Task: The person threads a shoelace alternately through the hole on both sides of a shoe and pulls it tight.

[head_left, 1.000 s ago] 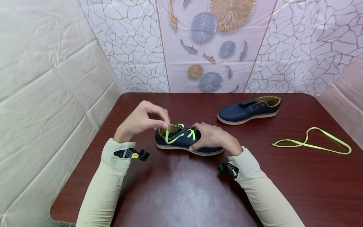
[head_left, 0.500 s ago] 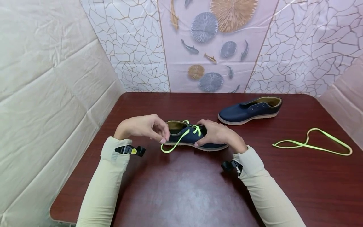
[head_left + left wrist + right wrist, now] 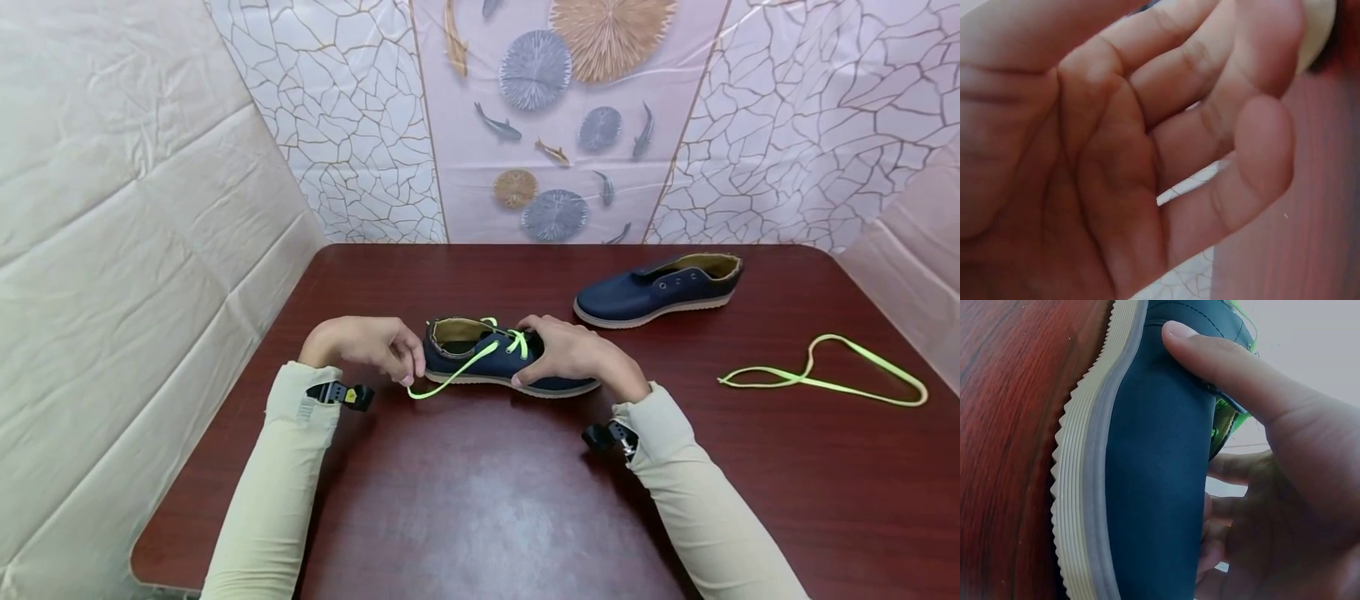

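With twelve o'clock at the far edge of the dark red-brown wooden bench (image 3: 480, 517), the low navy-blue shoe with a tan lining (image 3: 495, 367) lies between the person's hands, its toe pointing to three. The left hand (image 3: 367, 343) is at nine o'clock, just beyond the heel and apart from it, low over the bench. Its thumb and fingertips pinch the flat neon-yellow lace (image 3: 467, 367) near one end, and from there the lace slopes up towards two o'clock, into an eyelet on the near side of the shoe. Further forward it crosses over itself between the two eyelet flaps.

The right hand (image 3: 570, 353) is at the shoe's three o'clock, gripping the front half: the thumb presses the near side, the fingers reach over to the far side. Up close at that wrist I can see a cream sole with a ridged edge (image 3: 1075, 481) against the bench.

At about two o'clock from the held shoe sits a second navy-blue shoe (image 3: 628, 297), toe towards nine, eyelets showing. A loose neon-yellow lace (image 3: 804, 381) lies in a loop at three o'clock, well apart from the right hand.
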Demonstrator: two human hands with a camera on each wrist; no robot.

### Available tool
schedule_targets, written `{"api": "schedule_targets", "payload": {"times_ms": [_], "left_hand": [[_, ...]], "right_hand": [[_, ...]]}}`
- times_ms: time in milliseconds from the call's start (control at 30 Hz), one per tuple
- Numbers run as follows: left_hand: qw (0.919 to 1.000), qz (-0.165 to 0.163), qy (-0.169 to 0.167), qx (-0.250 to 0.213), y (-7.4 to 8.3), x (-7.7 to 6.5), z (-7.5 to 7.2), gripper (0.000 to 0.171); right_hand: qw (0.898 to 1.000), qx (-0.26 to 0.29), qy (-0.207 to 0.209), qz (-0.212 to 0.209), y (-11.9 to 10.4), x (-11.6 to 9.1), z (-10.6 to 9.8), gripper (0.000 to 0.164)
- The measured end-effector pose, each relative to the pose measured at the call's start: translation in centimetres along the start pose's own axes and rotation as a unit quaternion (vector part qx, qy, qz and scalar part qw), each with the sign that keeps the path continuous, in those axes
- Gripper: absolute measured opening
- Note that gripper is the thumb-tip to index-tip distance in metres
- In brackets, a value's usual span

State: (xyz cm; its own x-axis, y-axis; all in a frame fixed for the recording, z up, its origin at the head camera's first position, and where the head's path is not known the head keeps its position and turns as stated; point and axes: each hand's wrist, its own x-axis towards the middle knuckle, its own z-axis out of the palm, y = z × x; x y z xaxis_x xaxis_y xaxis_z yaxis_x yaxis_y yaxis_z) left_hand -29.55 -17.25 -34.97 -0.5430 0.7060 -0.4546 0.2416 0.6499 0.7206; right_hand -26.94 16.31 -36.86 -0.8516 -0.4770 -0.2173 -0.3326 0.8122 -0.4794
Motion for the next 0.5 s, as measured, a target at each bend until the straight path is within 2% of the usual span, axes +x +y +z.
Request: {"api": "schedule_targets", "payload": {"times_ms": [100,233,367,500], "left_hand": [[0.9997,-0.016,0.007,0.016,-0.55,0.07,-0.15,0.019],[0.9967,-0.031,0.048,0.058,-1.05,0.1,-0.37,0.019],[0.9916,-0.01,0.101,0.08,-1.12,0.28,-0.44,0.03],[0.9894,0.022,0.131,0.058,-0.9,0.65,-0.27,0.053]], "right_hand": [[1.0,-0.001,-0.001,0.0,-0.11,0.03,-0.07,0.094],[1.0,-0.001,-0.004,-0.001,-0.18,0.09,-0.13,0.094],[1.0,0.0,-0.002,-0.003,-0.17,0.0,-0.11,0.094],[1.0,-0.003,-0.001,-0.006,-0.26,-0.25,-0.09,0.094]]}}
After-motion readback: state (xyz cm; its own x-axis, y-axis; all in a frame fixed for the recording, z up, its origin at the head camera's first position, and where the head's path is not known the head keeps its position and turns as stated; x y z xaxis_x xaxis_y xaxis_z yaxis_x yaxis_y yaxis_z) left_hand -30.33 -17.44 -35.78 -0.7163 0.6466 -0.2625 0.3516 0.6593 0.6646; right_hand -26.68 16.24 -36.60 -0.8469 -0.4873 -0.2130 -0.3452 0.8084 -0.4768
